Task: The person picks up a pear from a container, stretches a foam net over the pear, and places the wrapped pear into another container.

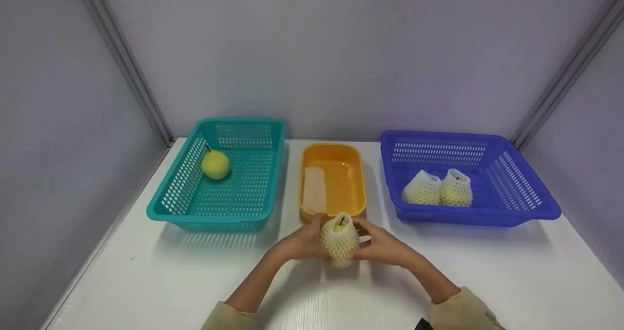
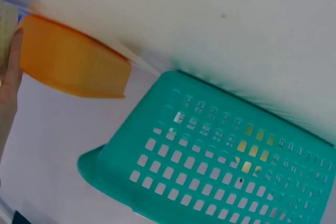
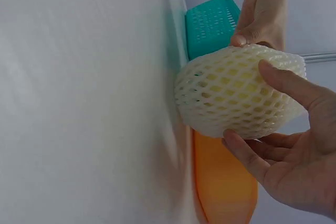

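Netted fruit (image 1: pixel 340 244), held between both hands at the near side of the orange tray (image 1: pixel 343 186). Light, even pressure should best spare the foam net (image 3: pixel 210 98). The left hand (image 1: pixel 307 242) holds the left side, fingers partly hidden; the right hand (image 1: pixel 385 246) grips the right, thumb and fingers moderately spread.

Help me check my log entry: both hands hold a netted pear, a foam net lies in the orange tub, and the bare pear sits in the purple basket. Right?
Not quite: the bare pear sits in the teal basket, not the purple basket, as the head view shows. The rest of your entry stands.
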`<state>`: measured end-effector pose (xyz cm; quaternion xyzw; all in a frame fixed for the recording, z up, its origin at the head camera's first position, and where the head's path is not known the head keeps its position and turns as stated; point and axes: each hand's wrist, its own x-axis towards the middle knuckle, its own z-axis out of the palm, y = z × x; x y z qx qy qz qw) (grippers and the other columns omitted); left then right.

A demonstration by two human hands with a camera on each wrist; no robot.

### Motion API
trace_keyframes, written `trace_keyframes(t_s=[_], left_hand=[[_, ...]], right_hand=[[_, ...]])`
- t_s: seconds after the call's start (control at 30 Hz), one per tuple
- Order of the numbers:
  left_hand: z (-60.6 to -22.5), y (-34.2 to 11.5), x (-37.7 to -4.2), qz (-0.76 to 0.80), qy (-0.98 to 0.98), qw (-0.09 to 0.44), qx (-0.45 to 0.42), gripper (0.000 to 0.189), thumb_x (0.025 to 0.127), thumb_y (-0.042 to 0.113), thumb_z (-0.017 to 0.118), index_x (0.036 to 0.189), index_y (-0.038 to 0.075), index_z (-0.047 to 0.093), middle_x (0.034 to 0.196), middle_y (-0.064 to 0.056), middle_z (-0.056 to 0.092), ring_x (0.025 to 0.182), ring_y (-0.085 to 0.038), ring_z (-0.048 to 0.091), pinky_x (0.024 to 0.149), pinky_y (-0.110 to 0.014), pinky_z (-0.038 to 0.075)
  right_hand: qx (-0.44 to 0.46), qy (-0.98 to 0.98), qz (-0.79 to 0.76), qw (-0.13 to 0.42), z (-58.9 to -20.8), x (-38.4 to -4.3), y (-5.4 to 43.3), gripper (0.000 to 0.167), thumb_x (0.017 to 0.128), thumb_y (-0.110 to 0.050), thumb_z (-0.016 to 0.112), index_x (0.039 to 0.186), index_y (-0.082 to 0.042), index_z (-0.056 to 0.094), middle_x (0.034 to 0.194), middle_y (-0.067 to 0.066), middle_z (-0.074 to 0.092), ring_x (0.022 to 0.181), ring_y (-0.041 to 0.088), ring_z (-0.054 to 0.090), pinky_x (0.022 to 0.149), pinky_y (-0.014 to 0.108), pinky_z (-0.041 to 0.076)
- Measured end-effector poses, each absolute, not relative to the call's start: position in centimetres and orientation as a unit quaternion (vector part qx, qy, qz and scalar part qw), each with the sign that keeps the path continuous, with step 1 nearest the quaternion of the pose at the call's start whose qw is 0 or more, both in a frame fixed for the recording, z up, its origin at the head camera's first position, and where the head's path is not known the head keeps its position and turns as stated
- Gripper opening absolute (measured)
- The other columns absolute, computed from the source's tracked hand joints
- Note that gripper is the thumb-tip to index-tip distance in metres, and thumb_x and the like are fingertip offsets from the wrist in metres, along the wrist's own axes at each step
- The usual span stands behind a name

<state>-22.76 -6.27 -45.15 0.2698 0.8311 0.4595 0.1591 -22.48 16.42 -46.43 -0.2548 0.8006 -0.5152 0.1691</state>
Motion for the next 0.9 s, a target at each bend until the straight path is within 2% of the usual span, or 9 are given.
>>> trace_keyframes(t_s=[0.07,0.2,0.37,0.57,0.73,0.9], left_hand=[[-44.7,-6.5,-22.8,0.506,0.811,0.178,0.234,0.083,0.068,0.008,0.079,0.131,-0.005,0.026,0.12,-0.015,0.048,0.107,-0.026,0.049,0.088,-0.039,0.042],[-43.9,-6.6,-22.7,0.587,0.765,0.199,0.177,0.071,0.077,0.018,0.074,0.13,-0.003,0.031,0.119,-0.015,0.049,0.109,-0.028,0.048,0.088,-0.041,0.043],[-42.4,-5.6,-22.6,0.646,0.733,0.174,0.122,0.064,0.083,0.033,0.066,0.13,-0.003,0.04,0.119,-0.012,0.051,0.109,-0.026,0.049,0.092,-0.042,0.04],[-40.8,-4.2,-22.3,0.728,0.658,0.164,0.098,0.063,0.09,0.038,0.057,0.13,-0.007,0.038,0.116,-0.014,0.053,0.104,-0.024,0.053,0.093,-0.04,0.04],[-39.8,-3.7,-21.6,0.813,0.55,0.172,0.079,0.053,0.095,0.035,0.048,0.129,-0.003,0.034,0.118,-0.018,0.045,0.103,-0.027,0.052,0.089,-0.037,0.041],[-39.2,-3.3,-21.0,0.87,0.449,0.19,0.065,0.052,0.098,0.033,0.04,0.137,0.001,0.027,0.12,-0.02,0.043,0.104,-0.027,0.05,0.088,-0.034,0.042]], right_hand=[[-0.245,0.79,-0.536,0.168,-45.8,-22.5,16.6,0.073,0.078,-0.016,0.074,0.135,0.002,0.033,0.124,0.016,0.046,0.112,0.032,0.045,0.09,0.041,0.042],[-0.194,0.785,-0.564,0.167,-44.3,-22.4,16.8,0.069,0.083,-0.025,0.068,0.136,0.001,0.031,0.128,0.017,0.044,0.117,0.032,0.044,0.093,0.042,0.04],[-0.136,0.771,-0.602,0.157,-42.6,-22.3,16.5,0.064,0.092,-0.035,0.053,0.139,-0.001,0.027,0.13,0.017,0.042,0.115,0.029,0.046,0.095,0.042,0.039],[-0.124,0.72,-0.671,0.126,-40.8,-22.2,16.6,0.06,0.098,-0.039,0.037,0.14,0.003,0.025,0.127,0.019,0.044,0.11,0.027,0.049,0.092,0.036,0.041],[-0.135,0.679,-0.714,0.107,-39.4,-21.7,17.0,0.05,0.099,-0.028,0.042,0.136,0.003,0.031,0.128,0.019,0.043,0.11,0.029,0.048,0.091,0.035,0.041],[-0.155,0.689,-0.704,0.082,-38.6,-21.4,17.3,0.044,0.096,-0.018,0.05,0.133,0.002,0.037,0.13,0.016,0.043,0.111,0.029,0.048,0.092,0.037,0.041]])
